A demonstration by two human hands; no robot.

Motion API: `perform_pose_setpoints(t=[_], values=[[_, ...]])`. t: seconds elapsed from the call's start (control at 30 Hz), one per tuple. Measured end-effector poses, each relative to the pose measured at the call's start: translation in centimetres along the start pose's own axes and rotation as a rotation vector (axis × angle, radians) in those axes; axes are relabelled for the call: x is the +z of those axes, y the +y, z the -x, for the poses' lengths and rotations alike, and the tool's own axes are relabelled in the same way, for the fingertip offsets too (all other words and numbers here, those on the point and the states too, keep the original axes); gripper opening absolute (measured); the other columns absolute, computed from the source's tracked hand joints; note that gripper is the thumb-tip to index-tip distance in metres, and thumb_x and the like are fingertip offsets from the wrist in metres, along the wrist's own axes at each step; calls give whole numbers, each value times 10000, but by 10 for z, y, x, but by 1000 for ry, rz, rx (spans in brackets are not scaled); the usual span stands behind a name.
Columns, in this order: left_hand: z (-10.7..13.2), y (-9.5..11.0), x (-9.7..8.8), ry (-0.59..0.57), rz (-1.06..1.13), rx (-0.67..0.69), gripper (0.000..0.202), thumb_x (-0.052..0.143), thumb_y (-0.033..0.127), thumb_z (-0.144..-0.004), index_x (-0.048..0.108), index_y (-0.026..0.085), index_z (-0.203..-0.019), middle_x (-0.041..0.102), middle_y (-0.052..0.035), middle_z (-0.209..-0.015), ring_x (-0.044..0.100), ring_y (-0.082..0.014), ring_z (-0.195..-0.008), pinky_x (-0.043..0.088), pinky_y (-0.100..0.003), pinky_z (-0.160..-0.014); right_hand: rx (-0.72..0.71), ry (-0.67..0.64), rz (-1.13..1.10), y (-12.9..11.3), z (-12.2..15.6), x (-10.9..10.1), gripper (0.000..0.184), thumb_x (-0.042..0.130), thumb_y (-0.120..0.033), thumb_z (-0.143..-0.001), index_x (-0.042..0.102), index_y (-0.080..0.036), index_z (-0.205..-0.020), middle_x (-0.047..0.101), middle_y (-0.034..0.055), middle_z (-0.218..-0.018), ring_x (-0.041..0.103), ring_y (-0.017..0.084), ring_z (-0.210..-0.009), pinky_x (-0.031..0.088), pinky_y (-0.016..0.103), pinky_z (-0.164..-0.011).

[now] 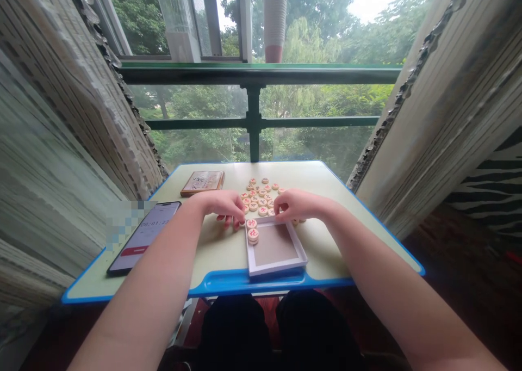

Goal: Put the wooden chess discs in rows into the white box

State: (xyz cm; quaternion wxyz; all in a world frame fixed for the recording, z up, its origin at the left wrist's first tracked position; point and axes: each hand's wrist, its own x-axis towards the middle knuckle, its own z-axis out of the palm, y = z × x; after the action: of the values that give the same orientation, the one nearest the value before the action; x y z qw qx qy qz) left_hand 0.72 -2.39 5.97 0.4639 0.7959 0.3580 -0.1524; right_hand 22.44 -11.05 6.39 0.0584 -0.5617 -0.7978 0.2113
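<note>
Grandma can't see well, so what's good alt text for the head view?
A person's left hand and right hand are by the far edge of a white box holding round pieces at its far left. More pieces lie beyond it on a blue-edged table, with a phone and flat case to the left.

Soft daylight enters at 12 o'clock through a wide clear-glass window (334,104), leafy green trees (302,39) beyond and a dark-green metal railing (326,76) across it. Pale striped curtains with ruffled grey edging hang at 10 (53,82) and 2 (440,115) as I look. A cream-topped, blue-rimmed table (318,180) stands centrally; black-and-white zebra-striped material (481,183) shows at 3. The reddish-brown patch (481,229) below may be flooring; it's too dim to tell.
</note>
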Motion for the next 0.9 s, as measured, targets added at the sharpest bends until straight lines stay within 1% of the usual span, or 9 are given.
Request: perform_pose_setpoints(t=[0.07, 0.13, 0.23, 0.3, 0.37, 0.47, 0.57, 0.7, 0.9], values=[[-2, -1, 0, 0, 10, 5, 200, 626, 344, -613, 613, 148, -647, 657, -40, -670, 534, -111, -510, 296, -201, -401, -9, 1, -29, 2, -3, 1, 144, 580, -273, -684, 660, -165, -737, 582, -1, -655, 488, 97, -558, 343, 205, -476], [-3, -3, 0, -5, 19, 6, 195, 630, 340, -611, 606, 149, -644, 653, -37, -657, 525, -107, -495, 296, -200, -400, -25, 67, -53, 5, -8, 4, 171, 537, -261, -725, 662, -153, -770, 602, 9, -688, 517, 112, -611, 378, 212, -532], [-4, -5, -1, -12, 29, 15, 186, 629, 331, -615, 609, 149, -647, 651, -38, -652, 521, -105, -490, 298, -200, -407, -44, 359, -3, 15, -21, 14, 244, 475, -236, -794, 661, -144, -923, 651, 57, -875, 557, 158, -805, 432, 268, -723], [-4, -5, -1, -15, 33, 12, 184, 628, 328, -617, 620, 149, -657, 654, -38, -651, 524, -104, -494, 296, -198, -411, -95, 474, 97, 26, -31, 21, 302, 481, -289, -825, 638, -161, -1049, 634, 85, -1074, 508, 209, -1020, 387, 345, -899], [-4, -4, -1, -19, 37, 3, 182, 628, 326, -615, 625, 149, -658, 656, -37, -647, 526, -103, -496, 292, -197, -413, -101, 463, 171, 36, -39, 26, 372, 447, -352, -858, 591, -177, -1154, 586, 81, -1205, 447, 223, -1138, 324, 385, -986], [-3, -3, -1, -28, 41, 5, 179, 628, 321, -614, 628, 147, -652, 659, -36, -647, 531, -105, -502, 295, -196, -417, -107, 386, 232, 47, -44, 27, 390, 388, -395, -888, 596, -196, -1152, 588, 54, -1217, 443, 213, -1159, 274, 389, -1026], [-3, -3, 0, -33, 47, 11, 179, 622, 324, -622, 621, 146, -639, 659, -36, -645, 533, -105, -501, 297, -196, -420, -103, 407, 265, 50, -43, 24, 381, 358, -381, -902, 659, -187, -1033, 644, 64, -1111, 501, 194, -1064, 302, 359, -989], [-3, -3, 1, -42, 43, 14, 190, 603, 338, -645, 623, 149, -657, 664, -35, -656, 535, -101, -502, 309, -194, -430, -84, 467, 270, 50, -40, 23, 301, 432, -291, -866, 700, -170, -929, 675, 74, -1013, 510, 207, -985, 363, 336, -900], [-3, -3, 0, -54, 58, 9, 186, 622, 332, -635, 616, 149, -668, 670, -41, -677, 556, -104, -516, 308, -189, -429, -112, 484, 223, 53, -44, 27, 281, 460, -204, -831, 678, -166, -1004, 659, 52, -1068, 502, 205, -987, 375, 326, -902]])
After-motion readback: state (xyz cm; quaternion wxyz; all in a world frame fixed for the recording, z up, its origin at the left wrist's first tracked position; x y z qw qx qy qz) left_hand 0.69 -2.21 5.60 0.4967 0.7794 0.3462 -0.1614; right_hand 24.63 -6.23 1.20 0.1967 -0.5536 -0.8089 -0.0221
